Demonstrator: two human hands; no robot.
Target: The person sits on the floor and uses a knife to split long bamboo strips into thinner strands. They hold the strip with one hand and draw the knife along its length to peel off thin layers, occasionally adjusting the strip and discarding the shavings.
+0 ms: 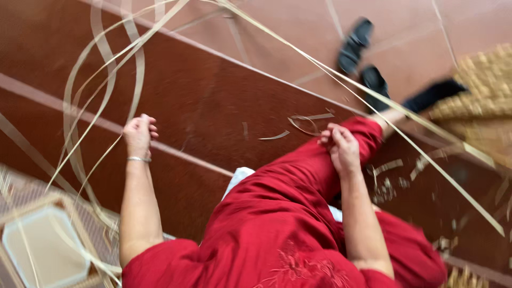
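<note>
My left hand (140,134) is closed on thin pale bamboo strips (101,90) that curve up and away over the red-brown floor. My right hand (342,147) rests on my knee, which is in red trousers (277,213), with its fingers closed; long strips (373,101) run from the top of the view past it to the lower right. Blur hides whether the right hand pinches one of them. A thin bracelet (138,159) sits on my left wrist.
A partly woven basket (42,240) sits at lower left. Black sandals (362,53) lie on the tiles at the top. A woven mat or basket (482,96) is at the right edge. Strip scraps (298,125) litter the floor.
</note>
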